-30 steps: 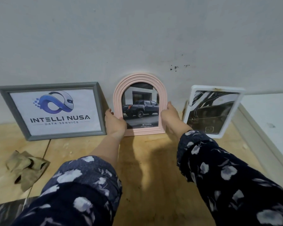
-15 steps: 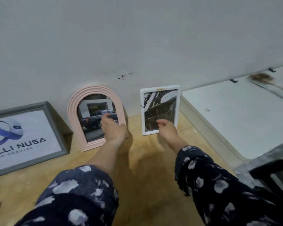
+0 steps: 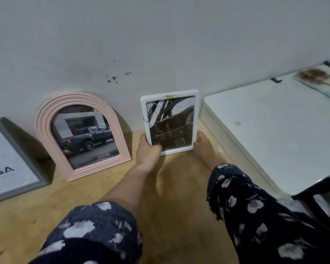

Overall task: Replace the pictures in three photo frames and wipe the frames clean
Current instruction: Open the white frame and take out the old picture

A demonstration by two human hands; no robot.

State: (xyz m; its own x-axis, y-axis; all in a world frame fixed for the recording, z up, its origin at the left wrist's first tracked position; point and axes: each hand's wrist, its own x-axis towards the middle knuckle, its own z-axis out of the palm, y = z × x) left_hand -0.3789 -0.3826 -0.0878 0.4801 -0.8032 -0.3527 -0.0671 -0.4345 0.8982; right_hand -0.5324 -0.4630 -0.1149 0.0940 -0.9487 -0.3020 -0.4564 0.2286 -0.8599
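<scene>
Head view: a wooden tabletop (image 3: 170,197) fills the lower frame and meets a grey-white wall (image 3: 160,35) with small dark marks at centre. Three frames lean on the wall. A grey frame (image 3: 10,162) sits at the left edge, a pink arched frame (image 3: 44,130) beside it, and a white frame (image 3: 170,93) at centre. The left hand (image 3: 148,153) grips the white frame's lower left edge; the right hand (image 3: 203,144) holds its lower right edge. A white surface (image 3: 274,130) lies at right.
</scene>
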